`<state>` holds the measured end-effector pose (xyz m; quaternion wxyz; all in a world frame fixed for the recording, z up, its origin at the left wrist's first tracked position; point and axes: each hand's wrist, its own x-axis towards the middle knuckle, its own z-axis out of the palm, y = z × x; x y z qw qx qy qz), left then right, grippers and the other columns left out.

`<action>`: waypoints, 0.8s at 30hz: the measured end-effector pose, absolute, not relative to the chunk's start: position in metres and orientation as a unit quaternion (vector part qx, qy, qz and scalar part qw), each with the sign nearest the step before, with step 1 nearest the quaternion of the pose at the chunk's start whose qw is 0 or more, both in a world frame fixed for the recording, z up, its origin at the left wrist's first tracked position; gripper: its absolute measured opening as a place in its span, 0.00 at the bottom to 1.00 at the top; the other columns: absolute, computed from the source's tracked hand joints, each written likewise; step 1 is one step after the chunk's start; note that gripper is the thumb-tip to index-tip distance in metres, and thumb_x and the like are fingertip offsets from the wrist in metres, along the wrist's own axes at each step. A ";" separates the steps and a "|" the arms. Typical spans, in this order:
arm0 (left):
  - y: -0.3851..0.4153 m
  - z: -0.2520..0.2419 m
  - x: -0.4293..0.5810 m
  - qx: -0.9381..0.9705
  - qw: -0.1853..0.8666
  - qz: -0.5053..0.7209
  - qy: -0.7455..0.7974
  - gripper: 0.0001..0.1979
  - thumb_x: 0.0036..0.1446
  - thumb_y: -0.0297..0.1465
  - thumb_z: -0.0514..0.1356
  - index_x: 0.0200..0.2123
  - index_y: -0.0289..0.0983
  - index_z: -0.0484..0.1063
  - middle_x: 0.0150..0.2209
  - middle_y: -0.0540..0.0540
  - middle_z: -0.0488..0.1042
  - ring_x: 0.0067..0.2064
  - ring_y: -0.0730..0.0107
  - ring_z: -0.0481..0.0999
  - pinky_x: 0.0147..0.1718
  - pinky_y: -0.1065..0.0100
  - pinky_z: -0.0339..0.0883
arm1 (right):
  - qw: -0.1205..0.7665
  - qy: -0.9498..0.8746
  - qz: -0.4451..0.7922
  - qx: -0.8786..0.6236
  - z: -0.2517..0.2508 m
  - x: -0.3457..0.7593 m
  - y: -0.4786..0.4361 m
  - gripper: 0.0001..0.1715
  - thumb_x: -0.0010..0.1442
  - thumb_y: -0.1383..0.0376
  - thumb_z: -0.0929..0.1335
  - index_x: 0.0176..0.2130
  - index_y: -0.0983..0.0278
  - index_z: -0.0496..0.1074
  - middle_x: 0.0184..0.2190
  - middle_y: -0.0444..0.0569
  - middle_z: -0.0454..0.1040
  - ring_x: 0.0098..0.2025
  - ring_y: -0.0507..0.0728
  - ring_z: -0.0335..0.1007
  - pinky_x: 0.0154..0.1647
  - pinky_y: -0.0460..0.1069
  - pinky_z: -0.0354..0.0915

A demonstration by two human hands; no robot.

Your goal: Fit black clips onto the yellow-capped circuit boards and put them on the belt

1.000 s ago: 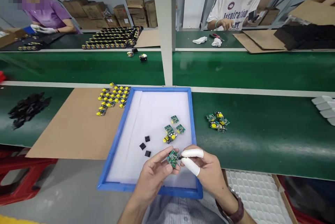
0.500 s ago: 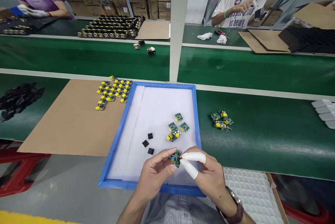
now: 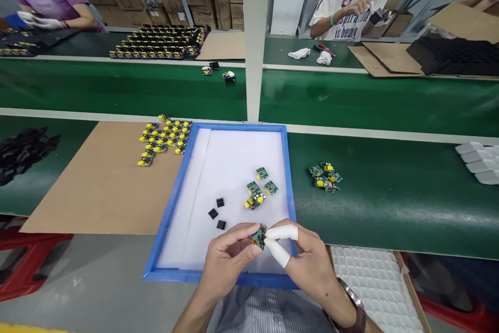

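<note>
My left hand [image 3: 228, 255] holds a small green circuit board [image 3: 261, 238] between thumb and fingers, over the near part of a blue-rimmed white tray [image 3: 167, 203]. White finger cots cover the thumb and forefinger of my right hand [image 3: 307, 257], which pinch at the board's right edge; any tiny part between those tips is hidden. Further in, several circuit boards [image 3: 271, 187] with yellow components lie in the tray. Three black square pieces [image 3: 221, 225] rest to the left of my hands.
Left of the tray, cardboard [image 3: 89, 182] carries rows of yellow-topped boards [image 3: 171, 135], beside a black heap [image 3: 25, 151]. More boards [image 3: 326, 177] lie on the green bench at right, near white trays [image 3: 481, 161]. Two people work across the green belt [image 3: 117, 83].
The board has turned in my fingers, so its green face shows more edge-on. Both hands stay together at it. The whole view has shifted slightly.
</note>
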<state>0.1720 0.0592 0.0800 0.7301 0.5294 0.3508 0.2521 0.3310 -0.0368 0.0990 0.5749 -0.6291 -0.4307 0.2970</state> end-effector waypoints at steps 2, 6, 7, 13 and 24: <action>0.059 0.081 0.172 0.526 0.734 0.249 0.350 0.15 0.51 0.29 0.73 0.45 0.44 0.84 0.48 0.41 0.82 0.47 0.56 0.81 0.49 0.58 0.75 | 0.576 -0.427 0.295 -0.631 0.099 0.331 -0.036 0.11 0.60 0.72 0.70 0.39 0.58 0.81 0.36 0.47 0.81 0.36 0.55 0.77 0.37 0.48 0.71; 0.059 0.082 0.172 0.515 0.752 0.244 0.332 0.15 0.52 0.28 0.72 0.45 0.43 0.84 0.47 0.41 0.82 0.46 0.59 0.81 0.48 0.60 0.75 | 0.579 -0.412 0.322 -0.626 0.096 0.332 -0.036 0.10 0.58 0.73 0.70 0.36 0.59 0.81 0.32 0.45 0.80 0.33 0.55 0.76 0.36 0.48 0.69; 0.059 0.081 0.172 0.511 0.757 0.245 0.325 0.15 0.52 0.28 0.72 0.45 0.43 0.84 0.45 0.42 0.82 0.46 0.60 0.80 0.47 0.62 0.75 | 0.579 -0.405 0.332 -0.625 0.095 0.332 -0.036 0.09 0.58 0.72 0.71 0.36 0.59 0.81 0.31 0.45 0.79 0.33 0.54 0.76 0.36 0.48 0.69; 0.056 0.080 0.172 0.490 0.771 0.236 0.332 0.15 0.51 0.28 0.72 0.44 0.42 0.84 0.41 0.44 0.81 0.43 0.64 0.79 0.44 0.65 0.73 | 0.576 -0.417 0.335 -0.618 0.094 0.334 -0.039 0.11 0.58 0.73 0.71 0.38 0.58 0.81 0.34 0.45 0.80 0.34 0.54 0.75 0.36 0.47 0.68; 0.055 0.076 0.173 0.509 0.770 0.195 0.332 0.16 0.51 0.30 0.73 0.45 0.41 0.83 0.39 0.44 0.78 0.38 0.68 0.75 0.37 0.68 0.69 | 0.559 -0.472 0.365 -0.577 0.099 0.351 -0.046 0.15 0.59 0.76 0.69 0.39 0.59 0.80 0.36 0.45 0.79 0.36 0.54 0.75 0.39 0.47 0.67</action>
